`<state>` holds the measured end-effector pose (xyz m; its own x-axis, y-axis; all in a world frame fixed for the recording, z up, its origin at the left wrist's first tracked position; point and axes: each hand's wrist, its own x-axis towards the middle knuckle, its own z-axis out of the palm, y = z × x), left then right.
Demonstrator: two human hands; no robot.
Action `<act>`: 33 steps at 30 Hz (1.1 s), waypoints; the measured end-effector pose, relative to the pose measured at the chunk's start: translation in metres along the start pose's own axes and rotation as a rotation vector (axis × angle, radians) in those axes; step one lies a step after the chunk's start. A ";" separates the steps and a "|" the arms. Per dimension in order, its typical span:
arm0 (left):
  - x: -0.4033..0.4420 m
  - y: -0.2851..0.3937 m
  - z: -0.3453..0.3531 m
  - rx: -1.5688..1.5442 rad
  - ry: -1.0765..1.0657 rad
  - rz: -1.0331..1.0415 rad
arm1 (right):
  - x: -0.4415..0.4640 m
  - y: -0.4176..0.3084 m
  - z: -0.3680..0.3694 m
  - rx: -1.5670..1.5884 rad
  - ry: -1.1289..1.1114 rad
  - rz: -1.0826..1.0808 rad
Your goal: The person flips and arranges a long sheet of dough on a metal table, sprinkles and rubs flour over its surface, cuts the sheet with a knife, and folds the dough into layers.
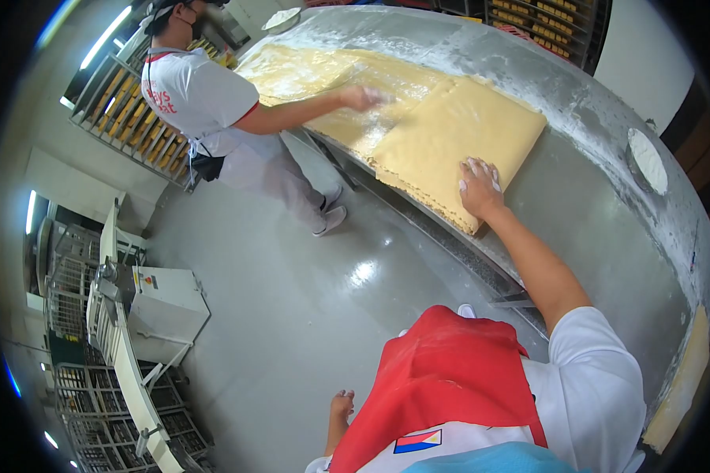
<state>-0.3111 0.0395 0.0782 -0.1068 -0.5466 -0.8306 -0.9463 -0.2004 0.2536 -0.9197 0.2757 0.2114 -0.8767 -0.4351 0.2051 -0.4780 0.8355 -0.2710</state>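
Observation:
A thick, folded slab of pale yellow dough (465, 122) lies on the metal worktable (599, 213). My right hand (480, 188), its fingers dusted with flour, rests on top of the slab near its front corner. Its palm is down and it grips nothing. My left hand (342, 404) hangs low at my side, away from the table, with its fingers loosely apart and nothing in them. Beyond the slab, a thinner floured dough sheet (308, 71) stretches along the table. A co-worker's hand (360, 98), slightly blurred, is over this sheet.
The co-worker (185, 94) stands at the table's far left. A flour bowl (648, 160) sits near the right edge, another white bowl (282, 20) at the far end. A pale strip (678, 386) lies lower right. Loaded racks (126, 118) and a conveyor machine (166, 307) stand left.

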 end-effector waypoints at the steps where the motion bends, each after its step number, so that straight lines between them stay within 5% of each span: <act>1: 0.001 -0.002 0.000 0.017 -0.002 -0.004 | 0.000 0.000 0.000 0.003 0.000 0.001; 33: 0.022 0.000 -0.005 0.030 0.026 0.039 | 0.001 -0.006 -0.002 -0.020 -0.052 0.037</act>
<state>-0.3124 0.0237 0.0623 -0.1362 -0.5745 -0.8071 -0.9503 -0.1543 0.2703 -0.9180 0.2712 0.2153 -0.8955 -0.4206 0.1459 -0.4449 0.8575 -0.2584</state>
